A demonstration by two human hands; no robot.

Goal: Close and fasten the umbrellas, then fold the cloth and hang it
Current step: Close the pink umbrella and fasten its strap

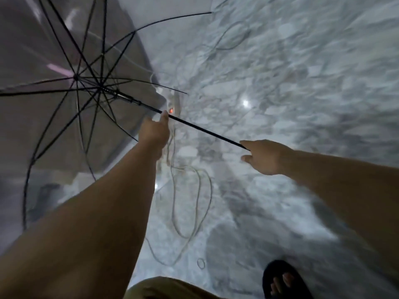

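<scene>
Task barely started. Clear umbrella [64, 83] is fully open, canopy spread, black ribs fanned out from the hub, held up off the floor [302, 83] at the left side of the view. Its black shaft [205, 131] runs from the hub down-right to the right hand.

Left hand [154, 131] is on the shaft about midway, just below the runner; thumb lies along the rod, fingers seem curled round it from behind, though the back of the hand hides most of them. Right hand [265, 156] is at the handle end; the shaft disappears into it, fingers curled as if round the handle, handle itself hidden. Index looks partly extended along the rod. Some motion blur, so exact finger lie is uncertain.

Done: nothing visible; canopy not collapsed, no strap fastened. In hand, as I judge it: getting set to pull the runner down and close this umbrella. Left: close it, wrap and fasten the strap, same for any other umbrella (none in view), then fold the cloth and hang it. No cloth seen, no hanging place seen.

Also there: marbled floor, white cables [190, 201] looped on it below the hands, power strip with a red lit switch [176, 104] just beyond the left hand, a foot in a dark sandal [280, 281] at the bottom edge.
</scene>
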